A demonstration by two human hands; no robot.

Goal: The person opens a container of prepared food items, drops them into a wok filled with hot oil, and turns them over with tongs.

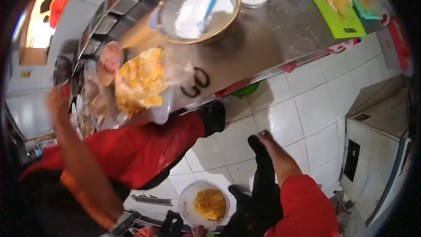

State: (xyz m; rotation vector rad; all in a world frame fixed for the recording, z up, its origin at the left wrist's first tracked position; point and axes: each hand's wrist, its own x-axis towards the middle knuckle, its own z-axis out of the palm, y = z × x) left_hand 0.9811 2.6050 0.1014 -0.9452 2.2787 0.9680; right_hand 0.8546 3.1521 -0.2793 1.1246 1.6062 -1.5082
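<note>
At the bottom edge, my left hand [200, 231] is closed on the rim of a white bowl [187, 212], and most of the hand is cut off by the frame. Folded yellow-orange food, like sheets, lies in the bowl [209, 204]. My right hand [265, 137] hangs at the end of a red-sleeved arm, over the tiled floor and beside a black shoe. Its fingers look curled together, with nothing visible in them.
A co-worker in a red apron [144, 149] leans at the left. The steel counter [263, 39] holds a large bowl of white powder [186, 15], a yellow food pile [140, 81], small bowls and a green board [335, 19]. A pale cabinet [372, 149] stands right.
</note>
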